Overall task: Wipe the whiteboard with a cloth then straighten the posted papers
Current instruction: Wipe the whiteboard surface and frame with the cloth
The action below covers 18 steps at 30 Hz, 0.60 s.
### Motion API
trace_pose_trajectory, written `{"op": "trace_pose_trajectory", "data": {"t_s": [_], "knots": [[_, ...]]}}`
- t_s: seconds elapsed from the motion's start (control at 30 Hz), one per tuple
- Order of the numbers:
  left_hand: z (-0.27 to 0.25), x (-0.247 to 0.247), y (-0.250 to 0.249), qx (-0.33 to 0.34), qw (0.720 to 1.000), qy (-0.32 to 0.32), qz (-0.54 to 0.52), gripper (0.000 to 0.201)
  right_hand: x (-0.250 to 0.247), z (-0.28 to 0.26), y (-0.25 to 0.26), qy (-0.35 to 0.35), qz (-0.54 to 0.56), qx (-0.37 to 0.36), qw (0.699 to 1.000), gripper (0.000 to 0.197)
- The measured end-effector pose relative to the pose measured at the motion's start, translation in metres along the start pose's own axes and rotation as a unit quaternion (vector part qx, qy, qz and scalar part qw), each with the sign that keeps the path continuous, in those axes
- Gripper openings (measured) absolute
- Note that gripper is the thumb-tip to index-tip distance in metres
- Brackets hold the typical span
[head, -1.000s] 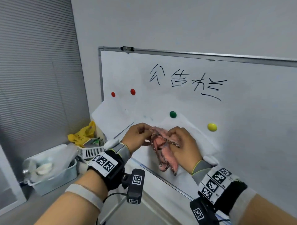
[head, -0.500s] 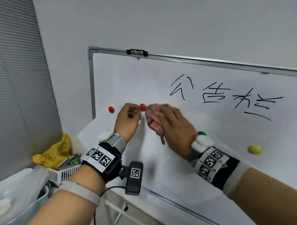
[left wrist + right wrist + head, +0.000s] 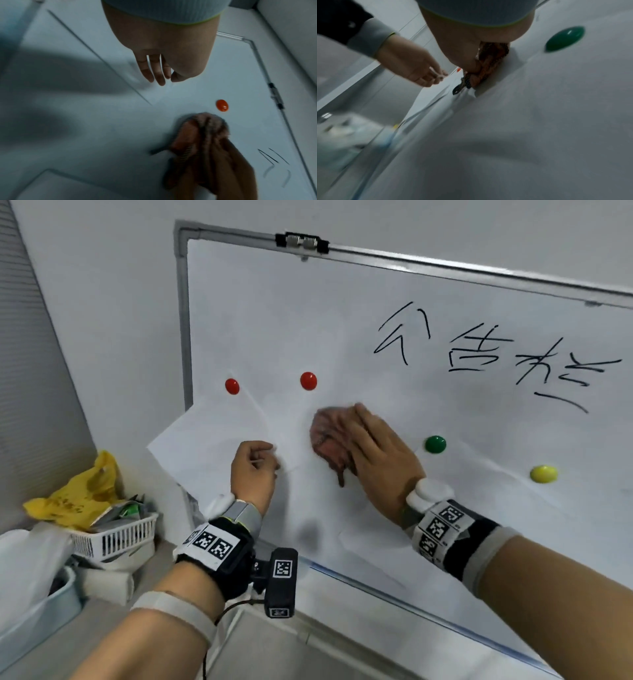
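The whiteboard (image 3: 274,320) carries black writing (image 3: 479,354) at its upper right. My right hand (image 3: 356,433) presses a bunched pink cloth (image 3: 325,436) flat against the board, fingers laid over it and thumb tucked against it (image 3: 489,60). The cloth sits just below the right one of two red magnets (image 3: 308,380). A tilted white paper (image 3: 205,446) hangs under the other red magnet (image 3: 232,386). My left hand (image 3: 257,467) hovers at that paper's right corner, fingers loosely curled (image 3: 163,78), nothing visible in them. A second tilted paper (image 3: 479,525) sits under a green magnet (image 3: 435,444) and a yellow magnet (image 3: 543,474).
A white basket (image 3: 113,537) with a yellow bag (image 3: 78,494) stands at the lower left, beside a pale plastic bin (image 3: 34,594). Grey blinds (image 3: 27,371) fill the left edge. A metal clip (image 3: 303,241) sits on the board's top frame.
Both hands rose from below the green magnet. My left hand let go of the cloth, touched the red magnet, then dropped to the left paper. My right hand pressed the cloth onto the board.
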<state>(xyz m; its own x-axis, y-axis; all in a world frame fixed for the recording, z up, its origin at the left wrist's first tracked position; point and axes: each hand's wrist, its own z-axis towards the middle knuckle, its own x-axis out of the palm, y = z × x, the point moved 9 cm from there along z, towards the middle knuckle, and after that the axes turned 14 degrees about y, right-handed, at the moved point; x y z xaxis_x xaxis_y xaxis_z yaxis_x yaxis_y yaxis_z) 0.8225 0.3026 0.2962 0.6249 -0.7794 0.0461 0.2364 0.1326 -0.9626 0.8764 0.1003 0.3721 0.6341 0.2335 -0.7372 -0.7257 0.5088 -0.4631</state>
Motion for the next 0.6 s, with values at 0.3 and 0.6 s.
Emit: {"op": "trace_pose_trajectory", "data": {"t_s": [0.3,0.6], "knots": [[-0.036,-0.049,0.213,-0.360,0.929,-0.074,0.041,0.060,0.038,-0.021,0.025,0.041,-0.011,-0.025,0.999,0.038],[-0.073,-0.003,0.236,-0.445,0.865,-0.017,-0.230,0.024,0.082,-0.040,0.056,0.091,-0.007,-0.071,0.993,0.024]]}}
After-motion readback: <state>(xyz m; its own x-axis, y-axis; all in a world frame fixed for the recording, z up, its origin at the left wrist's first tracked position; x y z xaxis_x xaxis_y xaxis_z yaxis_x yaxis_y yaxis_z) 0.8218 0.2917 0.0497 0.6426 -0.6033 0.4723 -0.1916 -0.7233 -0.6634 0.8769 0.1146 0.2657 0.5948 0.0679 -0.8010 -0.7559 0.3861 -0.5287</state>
